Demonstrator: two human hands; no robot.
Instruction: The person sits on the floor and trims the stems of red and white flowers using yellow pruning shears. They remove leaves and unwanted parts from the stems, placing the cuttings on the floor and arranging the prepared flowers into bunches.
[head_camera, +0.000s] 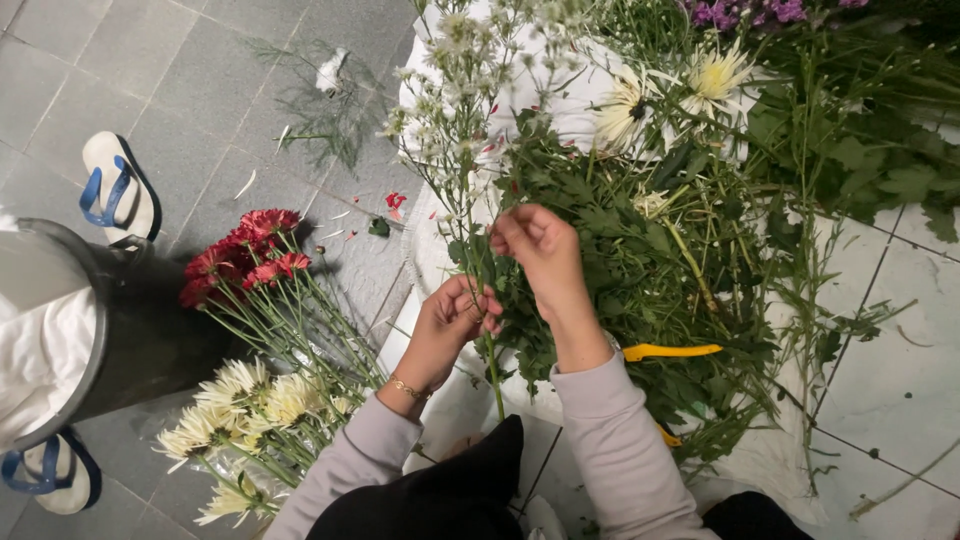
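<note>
1. Nearest to me, my two forearms in pale grey sleeves reach forward over my dark lap; a thin gold bracelet (408, 389) circles my left wrist.
2. My left hand (458, 318) is curled shut around the lower part of a green stem (491, 365), whose cut end hangs down toward my lap.
3. My right hand (538, 248), just above and to the right, has its fingers pinched closed on the same stem higher up, among its leaves.
4. That stem rises into a spray of small white flowers (455, 85), held upright before me.
5. Under my right forearm lies a yellow-handled tool (670, 351), resting on a heap of leafy cuttings (660, 250) spread over white paper (760, 455).
6. On the grey tiled floor to my left lie white chrysanthemums (250, 400) and, beyond them, red flowers (245, 255).
7. Further left stands a dark bucket (140, 330), with a blue-strapped sandal (115, 185) behind it.
8. Farthest off, purple blossoms (740, 12) show at the top edge.
</note>
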